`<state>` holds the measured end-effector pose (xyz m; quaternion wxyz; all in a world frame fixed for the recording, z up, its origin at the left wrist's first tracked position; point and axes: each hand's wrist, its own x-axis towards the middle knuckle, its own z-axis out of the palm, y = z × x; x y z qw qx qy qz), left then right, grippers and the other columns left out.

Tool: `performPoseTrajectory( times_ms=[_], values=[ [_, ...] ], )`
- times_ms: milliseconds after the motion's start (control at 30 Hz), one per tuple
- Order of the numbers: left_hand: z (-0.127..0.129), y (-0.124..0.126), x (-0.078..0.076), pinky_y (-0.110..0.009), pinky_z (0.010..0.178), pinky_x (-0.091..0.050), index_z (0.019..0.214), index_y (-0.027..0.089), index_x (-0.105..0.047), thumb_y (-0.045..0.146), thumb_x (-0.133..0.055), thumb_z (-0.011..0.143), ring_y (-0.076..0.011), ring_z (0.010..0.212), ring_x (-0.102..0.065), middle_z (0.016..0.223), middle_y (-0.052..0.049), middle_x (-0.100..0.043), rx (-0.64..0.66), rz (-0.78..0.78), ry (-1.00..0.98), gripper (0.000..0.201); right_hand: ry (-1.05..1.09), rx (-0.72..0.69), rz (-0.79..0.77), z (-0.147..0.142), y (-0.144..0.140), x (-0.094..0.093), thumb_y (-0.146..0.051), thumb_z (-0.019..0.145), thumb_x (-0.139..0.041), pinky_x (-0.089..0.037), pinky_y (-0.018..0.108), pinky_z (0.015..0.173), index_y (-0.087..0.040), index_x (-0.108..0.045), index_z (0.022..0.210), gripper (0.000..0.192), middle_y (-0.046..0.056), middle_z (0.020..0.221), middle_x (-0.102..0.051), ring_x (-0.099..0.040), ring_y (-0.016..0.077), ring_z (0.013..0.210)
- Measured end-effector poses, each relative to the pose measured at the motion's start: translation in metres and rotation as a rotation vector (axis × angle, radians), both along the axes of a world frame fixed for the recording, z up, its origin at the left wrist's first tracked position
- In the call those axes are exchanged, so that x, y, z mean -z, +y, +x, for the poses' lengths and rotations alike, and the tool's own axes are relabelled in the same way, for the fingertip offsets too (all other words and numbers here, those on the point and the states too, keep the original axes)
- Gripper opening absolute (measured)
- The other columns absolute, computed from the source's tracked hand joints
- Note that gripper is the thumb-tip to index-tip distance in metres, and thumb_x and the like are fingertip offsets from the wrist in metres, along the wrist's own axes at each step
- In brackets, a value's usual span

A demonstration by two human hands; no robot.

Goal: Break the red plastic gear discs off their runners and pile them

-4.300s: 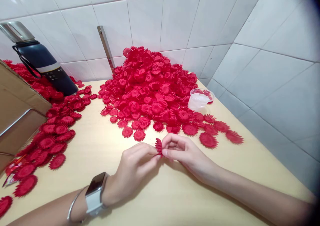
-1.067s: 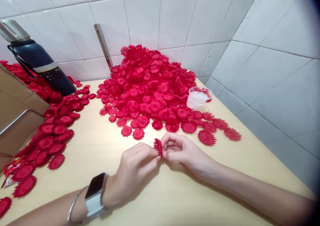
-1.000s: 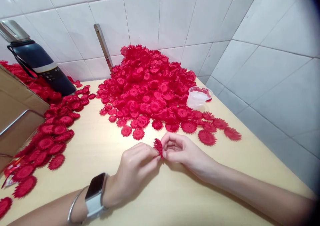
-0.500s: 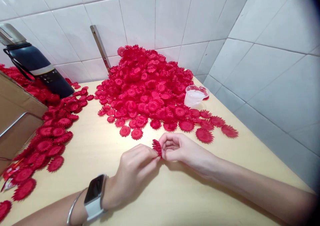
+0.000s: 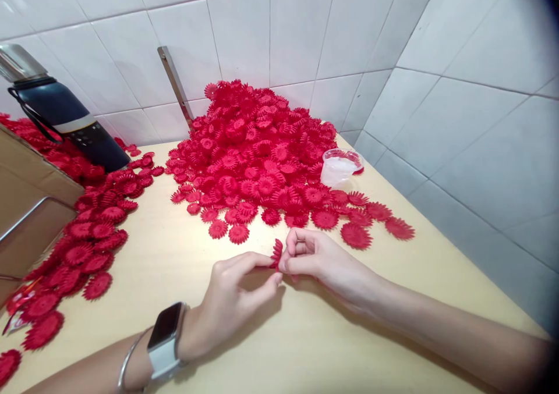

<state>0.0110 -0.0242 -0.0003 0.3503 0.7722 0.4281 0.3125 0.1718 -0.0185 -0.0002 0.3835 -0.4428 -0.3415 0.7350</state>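
Both hands meet low over the table (image 5: 305, 347): the left hand (image 5: 229, 304) and right hand (image 5: 321, 260) pinch one red flower (image 5: 276, 251) at their fingertips. Since half a second ago the left fingers have opened out, baring more petals. Bare tabletop surrounds them; the pile (image 5: 257, 155) and cup (image 5: 340, 167) lie beyond, by the tiled wall.

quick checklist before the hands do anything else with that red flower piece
1. Red flower piece pinched by both hands: ok.
2. Left hand fingertips on the piece: ok.
3. Right hand thumb and forefinger on it: ok.
4. Piece whole or split into layers: cannot tell, seen edge-on.
5. Big red pile apart from the hands: ok.
6. Clear cup upright beside the pile: ok.
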Motion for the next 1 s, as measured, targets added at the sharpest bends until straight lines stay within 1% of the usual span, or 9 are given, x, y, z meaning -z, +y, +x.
performPoseTrajectory(
  times_ms=[133, 267, 467, 667, 833, 1000],
  values=[
    [0.001, 0.001, 0.0, -0.019, 0.062, -0.047, 0.078, 0.015, -0.066, 0.014, -0.055, 0.075, -0.0116, 0.064, -0.062, 0.072, 0.0, -0.069, -0.02, -0.042, 0.021, 0.011, -0.04, 0.038, 0.052, -0.004, -0.002, 0.002, -0.003, 0.053, -0.053, -0.033, 0.02, 0.045, -0.018, -0.039, 0.058, 0.021, -0.004, 0.05, -0.055, -0.044, 0.0067, 0.044],
    [0.001, 0.002, 0.0, -0.02, 0.058, -0.047, 0.071, 0.015, -0.067, 0.013, -0.056, 0.072, -0.0122, 0.059, -0.061, 0.066, 0.0, -0.069, -0.06, -0.049, 0.024, 0.011, -0.109, 0.07, 0.114, -0.009, -0.003, 0.005, -0.004, 0.053, -0.052, -0.033, 0.02, 0.044, -0.018, -0.04, 0.057, 0.019, -0.004, 0.051, -0.056, -0.044, 0.0067, 0.043],
    [0.002, 0.002, -0.001, -0.019, 0.053, -0.047, 0.065, 0.013, -0.066, 0.009, -0.055, 0.068, -0.0118, 0.054, -0.06, 0.06, 0.0, -0.068, -0.099, -0.101, 0.016, 0.012, -0.122, 0.082, 0.145, -0.012, -0.006, 0.006, -0.003, 0.053, -0.051, -0.032, 0.019, 0.043, -0.018, -0.039, 0.056, 0.02, -0.004, 0.052, -0.056, -0.043, 0.0069, 0.045],
    [0.003, 0.002, -0.001, -0.017, 0.055, -0.049, 0.067, 0.013, -0.067, 0.008, -0.055, 0.069, -0.011, 0.057, -0.061, 0.063, 0.0, -0.069, -0.098, -0.161, -0.069, 0.013, -0.123, 0.084, 0.121, -0.011, -0.006, 0.005, -0.003, 0.054, -0.05, -0.031, 0.019, 0.042, -0.018, -0.037, 0.055, 0.02, -0.004, 0.053, -0.057, -0.042, 0.0064, 0.044],
    [0.003, 0.002, 0.001, -0.018, 0.062, -0.05, 0.072, 0.013, -0.066, 0.012, -0.059, 0.069, -0.0119, 0.063, -0.063, 0.07, -0.001, -0.069, -0.07, -0.212, -0.15, 0.008, -0.133, 0.097, 0.121, -0.01, -0.003, 0.0, -0.005, 0.053, -0.052, -0.035, 0.021, 0.046, -0.018, -0.037, 0.055, 0.02, -0.003, 0.054, -0.058, -0.048, 0.0086, 0.048],
    [0.003, 0.004, 0.002, -0.021, 0.059, -0.051, 0.069, 0.013, -0.065, 0.012, -0.056, 0.071, -0.0132, 0.062, -0.062, 0.067, -0.002, -0.068, -0.083, -0.257, -0.158, 0.008, -0.155, 0.092, 0.138, -0.009, -0.003, 0.0, -0.005, 0.053, -0.051, -0.033, 0.02, 0.044, -0.018, -0.037, 0.055, 0.02, -0.003, 0.052, -0.058, -0.046, 0.008, 0.046]
  ],
)
